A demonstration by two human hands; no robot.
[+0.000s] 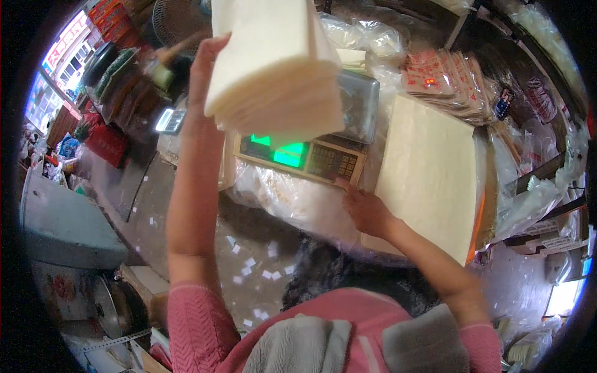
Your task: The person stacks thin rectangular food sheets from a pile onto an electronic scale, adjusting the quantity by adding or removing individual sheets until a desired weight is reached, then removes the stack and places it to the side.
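Note:
My left hand (210, 53) is closed on the left edge of a thick stack of cream paper sheets (273, 56), raised over a digital scale (316, 163). The sheets fan slightly along their lower edge and hide part of the scale's metal pan (367, 102). Green lit displays show below the stack. My right hand (368, 208) holds nothing. Its index finger reaches out to the lower right keys of the scale's keypad, and the other fingers look partly curled.
Right of the scale lies a large pile of cream sheets (429, 174). Beyond it are plastic-wrapped packs with red print (444, 84). Clear plastic wrap (280, 189) covers the surface under the scale. Small white scraps (247, 271) litter the floor. A fan (180, 25) stands far left.

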